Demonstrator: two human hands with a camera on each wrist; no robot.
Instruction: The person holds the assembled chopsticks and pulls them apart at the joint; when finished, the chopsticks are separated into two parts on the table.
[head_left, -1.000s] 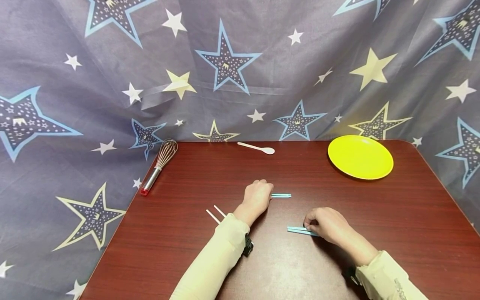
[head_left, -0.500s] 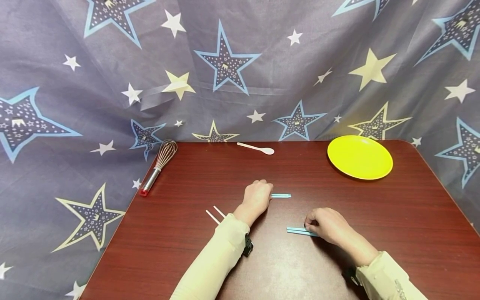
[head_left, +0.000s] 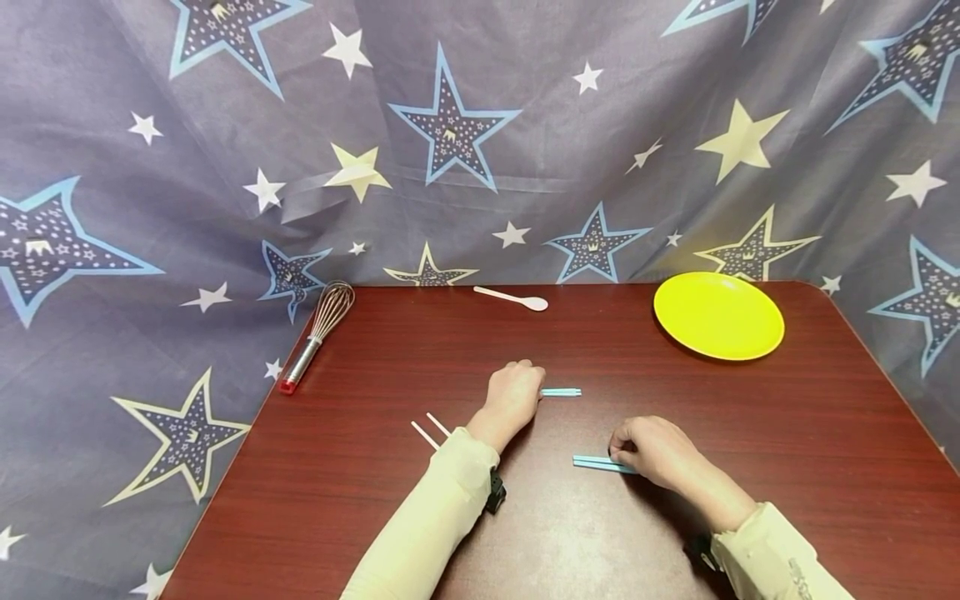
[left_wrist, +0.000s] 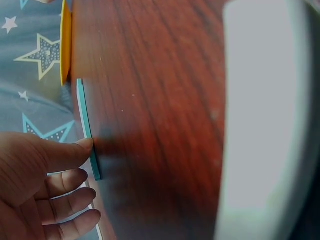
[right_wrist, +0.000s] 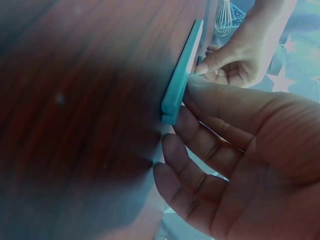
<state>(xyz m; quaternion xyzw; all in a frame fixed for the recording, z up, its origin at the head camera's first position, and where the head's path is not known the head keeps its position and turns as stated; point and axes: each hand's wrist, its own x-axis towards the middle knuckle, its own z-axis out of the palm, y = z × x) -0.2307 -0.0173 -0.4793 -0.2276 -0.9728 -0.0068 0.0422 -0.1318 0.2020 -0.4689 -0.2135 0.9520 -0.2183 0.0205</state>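
Note:
In the head view, my left hand (head_left: pixel 516 392) pinches a pair of thin light-blue sticks (head_left: pixel 562 392) that look like chopsticks. Thumb and index finger meet at that stick (left_wrist: pixel 85 107) in the left wrist view, and the other fingers curl loosely below. My right hand (head_left: pixel 654 450) pinches a second light-blue pair (head_left: pixel 596 463), nearer the front, lying side by side on the table. The right wrist view has a teal stick (right_wrist: pixel 177 92) with a white face at the thumb tip. Two white stick ends (head_left: pixel 427 431) poke out from under my left forearm; their other parts are hidden.
A metal whisk (head_left: pixel 318 333) with a red end lies along the left edge of the brown table (head_left: pixel 360 500). A white spoon (head_left: pixel 513 297) lies at the back edge. The yellow plate (head_left: pixel 720 317) sits at the back right, before a starry curtain (head_left: pixel 525 108).
Both hands stay almost in place. The sticks under the right hand have come slightly more even side by side since a second ago.

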